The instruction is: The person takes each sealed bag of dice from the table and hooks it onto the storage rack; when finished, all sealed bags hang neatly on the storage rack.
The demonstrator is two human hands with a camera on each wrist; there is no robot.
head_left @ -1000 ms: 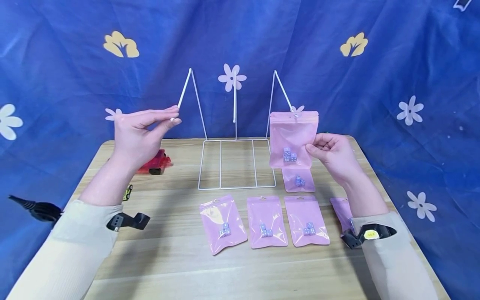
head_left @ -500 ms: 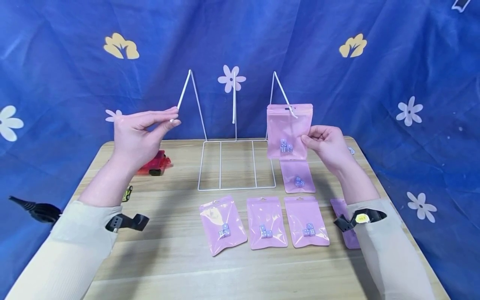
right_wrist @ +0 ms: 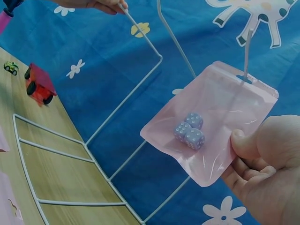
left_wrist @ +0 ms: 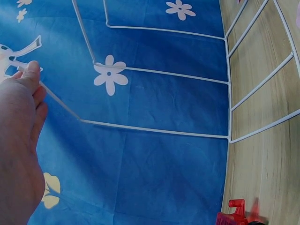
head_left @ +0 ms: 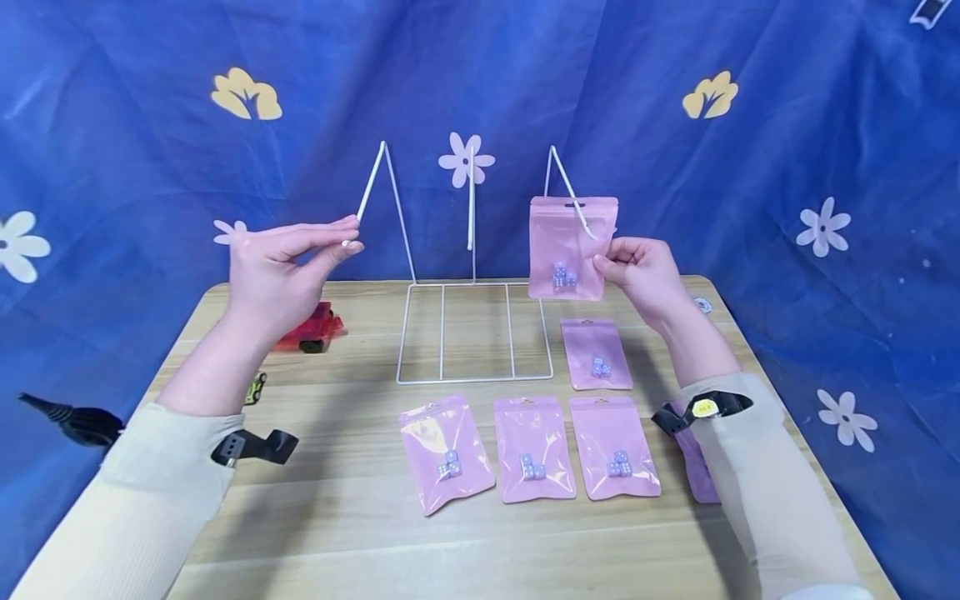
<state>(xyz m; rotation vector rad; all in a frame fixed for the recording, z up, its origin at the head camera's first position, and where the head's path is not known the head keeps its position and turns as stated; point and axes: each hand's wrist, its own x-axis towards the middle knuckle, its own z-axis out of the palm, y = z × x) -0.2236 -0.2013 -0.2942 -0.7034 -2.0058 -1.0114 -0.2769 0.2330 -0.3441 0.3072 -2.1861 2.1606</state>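
Note:
My right hand [head_left: 645, 279] pinches the lower side edge of a pink zip bag [head_left: 551, 237] with several pale purple dice [right_wrist: 190, 131] inside. The bag hangs from the right prong of a white wire rack [head_left: 475, 381], which passes through its top hole; the prong's tip [head_left: 591, 235] sticks out in front. My left hand [head_left: 277, 271] pinches the tip of the rack's left prong [head_left: 371, 181] between thumb and fingers. Nothing hangs on the middle prong [head_left: 471, 204]. The left wrist view shows the left hand [left_wrist: 21, 136] at that prong's end.
Several more pink dice bags lie flat on the wooden table: one [head_left: 596, 354] right of the rack, others [head_left: 535, 450] in front, another [head_left: 697, 454] partly under the right forearm. A red toy vehicle [head_left: 315, 327] and a small green toy car [head_left: 256, 388] are at left. A blue patterned curtain [head_left: 315, 100] hangs behind.
My right hand has moved back, left and up, sliding the bag along the right prong from its tip toward the rack. The left hand has stayed at the left prong.

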